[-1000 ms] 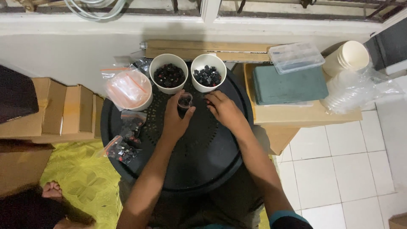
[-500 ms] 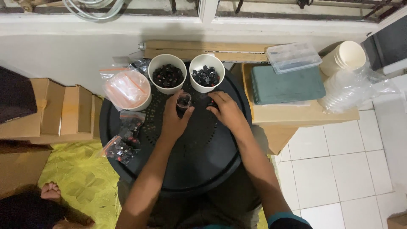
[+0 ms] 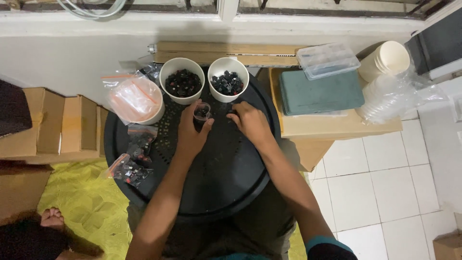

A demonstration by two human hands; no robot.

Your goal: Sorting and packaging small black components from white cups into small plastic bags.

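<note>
My left hand (image 3: 192,131) holds a small clear plastic cup (image 3: 201,112) with dark pieces inside, just above the round black perforated tray (image 3: 226,178). My right hand (image 3: 250,123) rests on the tray beside the cup, fingers curled down near small dark pieces below the right bowl; what its fingertips pinch is hidden. Two white paper bowls stand at the tray's far edge: the left bowl (image 3: 182,79) holds dark and reddish small parts, the right bowl (image 3: 228,79) holds dark bluish ones.
A white cup covered by a clear bag (image 3: 134,98) and two small bags of dark parts (image 3: 129,168) sit at the tray's left. To the right are a green pad on cardboard (image 3: 320,91), a clear plastic box (image 3: 327,58) and stacked white cups (image 3: 390,60). Cardboard boxes (image 3: 53,127) lie left.
My right hand has slid a little left and back toward the right bowl. My left hand keeps holding the small cup in nearly the same spot.
</note>
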